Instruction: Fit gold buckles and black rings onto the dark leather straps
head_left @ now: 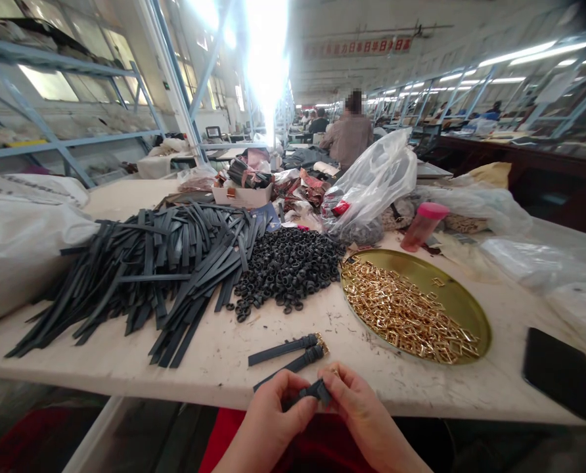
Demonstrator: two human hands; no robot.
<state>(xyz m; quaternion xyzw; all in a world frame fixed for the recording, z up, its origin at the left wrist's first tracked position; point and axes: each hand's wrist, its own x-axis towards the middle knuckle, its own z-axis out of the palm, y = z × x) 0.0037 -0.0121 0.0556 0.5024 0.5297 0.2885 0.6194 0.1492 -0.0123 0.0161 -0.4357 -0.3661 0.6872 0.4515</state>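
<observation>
Strap [318,391] is held at the near edge of the surface [214,374], the grip of the left hand [286,407] closed on it and its end pinched by the grip of the right hand [351,397], where a bit of gold, apparently a buckle [336,372], is glimpsed. Buckle fitting is presumably under way; a firm hold and a snug fold seem called for next. The strap is dark grey and flat, partly hidden by the hands; two buckled straps [283,350] are laid just beyond.
</observation>
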